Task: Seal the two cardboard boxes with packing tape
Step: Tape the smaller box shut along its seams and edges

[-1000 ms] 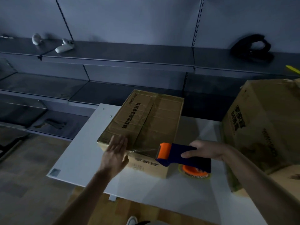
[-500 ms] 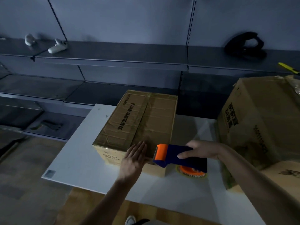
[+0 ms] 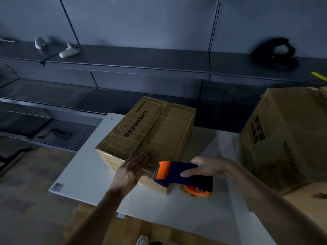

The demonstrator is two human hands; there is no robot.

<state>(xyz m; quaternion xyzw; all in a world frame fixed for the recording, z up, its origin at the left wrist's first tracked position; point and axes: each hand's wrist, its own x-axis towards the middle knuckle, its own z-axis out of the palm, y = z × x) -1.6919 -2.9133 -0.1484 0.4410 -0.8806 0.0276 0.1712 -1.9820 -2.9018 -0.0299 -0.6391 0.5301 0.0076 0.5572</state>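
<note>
A small cardboard box (image 3: 159, 131) lies on the white table (image 3: 85, 174), its top flaps closed and covered in clear tape. My left hand (image 3: 130, 171) presses flat with straight fingers on the box's near top edge. My right hand (image 3: 207, 167) grips a blue and orange tape dispenser (image 3: 180, 175) held against the box's near right corner, with the orange tape roll hanging below it. A larger cardboard box (image 3: 286, 135) stands on the right of the table.
Dark metal shelves (image 3: 123, 62) run behind the table. Two white controllers (image 3: 69, 51) lie on the upper shelf at left, a black headset (image 3: 273, 52) at right. A yellow object (image 3: 318, 76) pokes in at the far right. Wooden floor shows below the table.
My left hand slid right along the box's near edge, from the left part toward the middle seam beside the dispenser. The dispenser stayed at the near right corner.
</note>
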